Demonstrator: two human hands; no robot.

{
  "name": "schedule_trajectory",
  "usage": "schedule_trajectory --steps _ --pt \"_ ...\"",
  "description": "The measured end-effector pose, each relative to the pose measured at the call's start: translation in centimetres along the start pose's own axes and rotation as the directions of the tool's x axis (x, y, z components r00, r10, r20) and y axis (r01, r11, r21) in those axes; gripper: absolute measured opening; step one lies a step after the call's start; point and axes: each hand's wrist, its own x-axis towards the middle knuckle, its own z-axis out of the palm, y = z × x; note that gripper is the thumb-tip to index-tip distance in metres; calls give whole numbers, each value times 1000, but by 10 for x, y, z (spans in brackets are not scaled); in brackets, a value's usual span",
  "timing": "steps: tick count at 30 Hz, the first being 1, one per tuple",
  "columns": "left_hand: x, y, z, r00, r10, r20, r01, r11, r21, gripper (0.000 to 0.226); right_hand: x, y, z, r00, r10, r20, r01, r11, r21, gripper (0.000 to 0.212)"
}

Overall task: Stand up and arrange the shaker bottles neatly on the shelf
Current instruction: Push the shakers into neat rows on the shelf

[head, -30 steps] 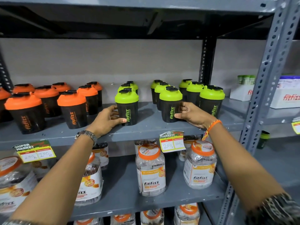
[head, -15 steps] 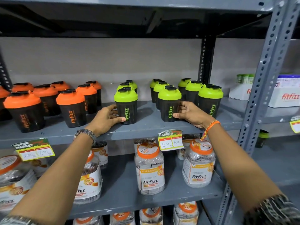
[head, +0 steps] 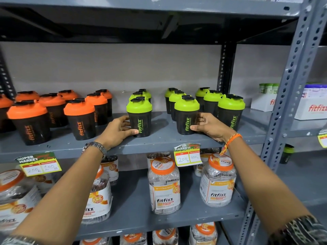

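I have two hands out on the shelf (head: pixel 159 141). My left hand (head: pixel 117 132) is curled part way around the front green bottle (head: pixel 139 117) of the left row. The thumb lies low across its front and the other fingers (head: pixel 126 123) go around its left side, so I can slide it or turn it without tipping it. My right hand (head: pixel 207 126) is curled the same way on the front green bottle of the middle row (head: pixel 186 115). The thumb is low at the front, and the fingers wrap the right side. I hold both low, near the base, because a push up high could knock them over.

Both bottles stand up straight with the words facing me. I think that is why I grip them so: to line up the fronts and keep the labels out.

More green bottles stand in rows behind each one, toward 12 o'clock. A third green row (head: pixel 231 112) is at 3 o'clock from my right hand, very close by. The orange bottles (head: pixel 79 119) stand at 9 o'clock from my left hand, in rows that look a bit less even. There is a wide gap between my two bottles, so I think the left row needs to come closer.

Jars (head: pixel 164 184) sit on the shelf below, at 6 o'clock.
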Motion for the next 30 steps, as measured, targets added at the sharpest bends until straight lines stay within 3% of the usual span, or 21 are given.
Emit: schedule_trajectory --steps 3,6,9,12,16,19,23,25,27,28,30 --pt "1 -1 -1 1000 -22 6 22 1000 -17 68 -2 -2 0 1000 21 21 -21 999 25 47" --pt "1 0 -8 997 -69 27 71 994 -77 88 -6 -6 -3 999 37 38 -39 999 34 59" --pt "-4 1 -17 996 -88 28 91 987 -134 96 -13 -14 -3 998 10 -67 -12 999 -32 77" --pt "-18 0 -28 997 -46 -60 38 991 -129 87 -25 -30 12 953 -54 -298 -21 970 -244 98" --pt "-49 -4 -52 966 42 -254 -75 990 -122 63 -49 -52 54 828 -338 -447 -36 764 -644 94" --pt "-73 -16 -81 885 116 -451 -175 980 -90 46 -67 -66 96 728 -510 -458 42 700 -713 84" --pt "-101 -46 -128 672 164 -722 -204 978 32 33 -73 -83 158 626 -678 -386 278 657 -701 68" --pt "-114 -64 -155 534 156 -831 -180 981 69 30 -64 -86 196 659 -677 -328 421 694 -585 60" --pt "-123 -81 -181 418 156 -895 -127 986 112 28 -50 -88 235 768 -583 -266 480 799 -362 56" --pt "-125 -88 -191 397 149 -906 -100 988 119 31 -41 -88 250 827 -518 -218 465 849 -253 57" --pt "-127 -102 -212 437 98 -894 -21 995 99 42 -16 -86 279 912 -395 -110 380 915 -134 63"
